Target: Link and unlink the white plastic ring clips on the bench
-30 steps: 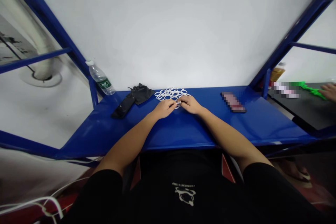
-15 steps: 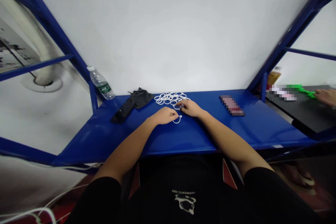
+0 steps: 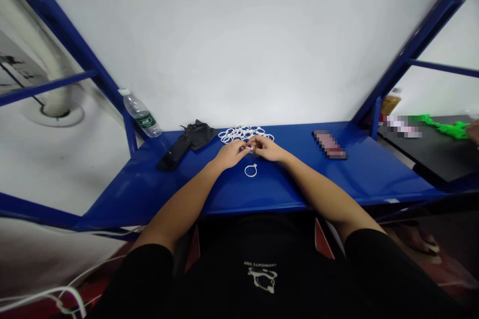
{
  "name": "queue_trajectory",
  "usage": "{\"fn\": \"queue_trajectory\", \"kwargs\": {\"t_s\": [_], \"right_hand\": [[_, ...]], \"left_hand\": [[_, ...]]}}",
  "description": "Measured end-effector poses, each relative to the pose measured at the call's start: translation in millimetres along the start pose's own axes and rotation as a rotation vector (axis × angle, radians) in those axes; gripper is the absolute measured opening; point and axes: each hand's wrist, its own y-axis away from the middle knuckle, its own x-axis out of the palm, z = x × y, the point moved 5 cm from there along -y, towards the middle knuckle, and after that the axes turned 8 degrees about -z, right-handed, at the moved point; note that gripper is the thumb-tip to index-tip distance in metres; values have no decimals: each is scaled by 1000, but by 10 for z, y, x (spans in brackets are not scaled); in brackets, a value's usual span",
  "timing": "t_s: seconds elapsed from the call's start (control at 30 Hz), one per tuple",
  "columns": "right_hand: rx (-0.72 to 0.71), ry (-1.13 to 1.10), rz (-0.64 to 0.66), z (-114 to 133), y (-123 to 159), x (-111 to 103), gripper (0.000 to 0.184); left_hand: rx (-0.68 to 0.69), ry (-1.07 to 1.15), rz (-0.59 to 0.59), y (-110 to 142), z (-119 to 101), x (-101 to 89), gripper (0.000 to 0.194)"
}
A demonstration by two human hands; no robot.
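My left hand (image 3: 230,154) is closed, with its thumb and fingertips pinched on a small white piece, part of a white ring (image 3: 250,148). From the other side my right hand (image 3: 267,148) pinches the same piece, its fingers bent; most of the ring is hidden by the fingers. A single loose white ring (image 3: 250,171) with a small head, like a looped cable tie, lies on the table just in front of the hands. Behind them spreads a pile of several similar white rings (image 3: 239,133), close to the fingertips.
On the blue table (image 3: 224,194) lie a black phone (image 3: 172,153) and a crumpled black bag (image 3: 200,134) at left. A plastic bottle (image 3: 140,114) leans at the frame. A blurred-out phone (image 3: 329,144) lies at right. On a neighbouring black table is a green tangle (image 3: 451,129) near another person's hand (image 3: 473,132).
One ring was set down in front by my left hand. The left hand then moved back up to meet the right, and both now pinch another ring near the pile.
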Motion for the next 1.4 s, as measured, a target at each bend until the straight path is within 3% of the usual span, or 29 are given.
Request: {"fn": "queue_trajectory", "kwargs": {"t_s": [0.13, 0.57, 0.77, 0.83, 0.93, 1.03, 1.13, 1.27, 1.4], "right_hand": [[33, 54, -5, 31, 4, 18, 23], [-9, 145, -15, 79, 0, -5, 19], [68, 69, -5, -8, -37, -13, 24], [42, 109, -55, -3, -42, -80, 28], [-65, 342, -200, 69, -31, -272, 36], [-72, 637, -247, 82, -17, -443, 39], [41, 798, -221, -3, -20, -553, 42], [134, 844, -203, -105, -27, -594, 44], [143, 836, -226, -170, -30, -628, 43]], "left_hand": [[48, -7, 16, -4, -27, 8, 35], [124, 14, -10, 1, -89, 8, 38], [197, 45, -59, 26, -132, 42, 25], [215, 57, -88, 30, -119, 22, 23], [219, 78, -113, 25, -87, -28, 26], [212, 104, -47, 26, -88, -31, 32], [193, 119, 83, 46, -138, 31, 34], [119, 79, 186, 79, -216, 99, 29], [129, 102, 226, 113, -312, 111, 40]]}}
